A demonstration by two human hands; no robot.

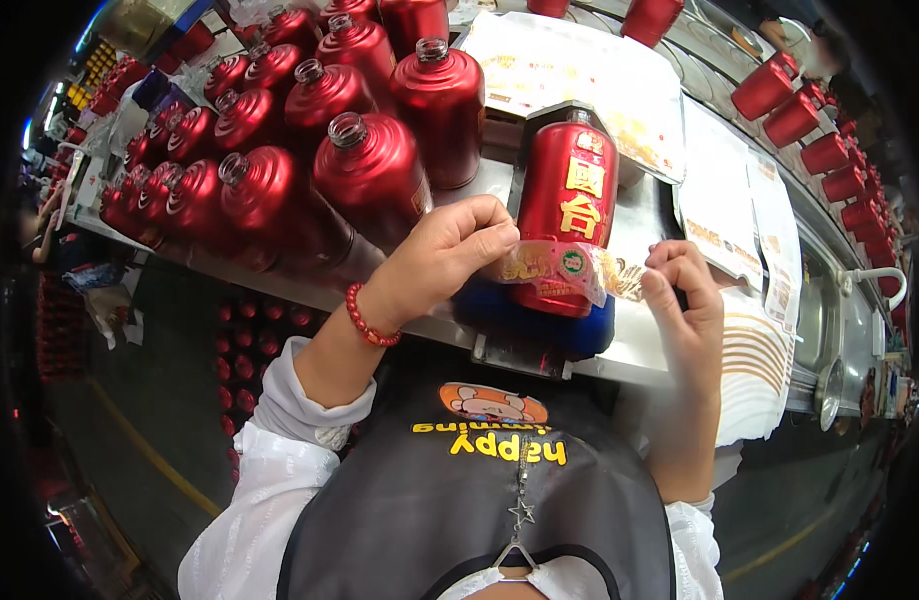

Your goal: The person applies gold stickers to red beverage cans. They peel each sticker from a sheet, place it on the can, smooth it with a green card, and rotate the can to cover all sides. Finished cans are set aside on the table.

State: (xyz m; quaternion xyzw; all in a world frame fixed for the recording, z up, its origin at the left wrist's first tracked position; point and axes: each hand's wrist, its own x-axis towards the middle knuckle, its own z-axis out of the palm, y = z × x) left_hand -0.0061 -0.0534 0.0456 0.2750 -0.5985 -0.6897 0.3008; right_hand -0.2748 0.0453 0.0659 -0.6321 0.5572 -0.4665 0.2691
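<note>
A metallic red bottle (pixel 541 180) with raised gold characters lies in a dark holder, its base toward me over a blue pad (pixel 591 338). Across the bottle's lower part stretches a thin, partly see-through label strip (pixel 573 262) with gold print and a round green mark. My left hand (pixel 449 250), with a red bead bracelet at the wrist, pinches the strip's left end close to the bottle. On the other side my right hand (pixel 687 295) is closed, thumb against fingers, on the strip's right end. The strip looks slightly wrinkled near its right part.
Many red bottles (pixel 369 165) with open glass necks crowd the left of the metal table. Printed label sheets (pixel 589 75) lie behind the holder, and more sheets (pixel 724 200) hang to the right. A conveyor at the far right carries red bottles (pixel 764 92). Beside it is a white curved pipe (pixel 884 275).
</note>
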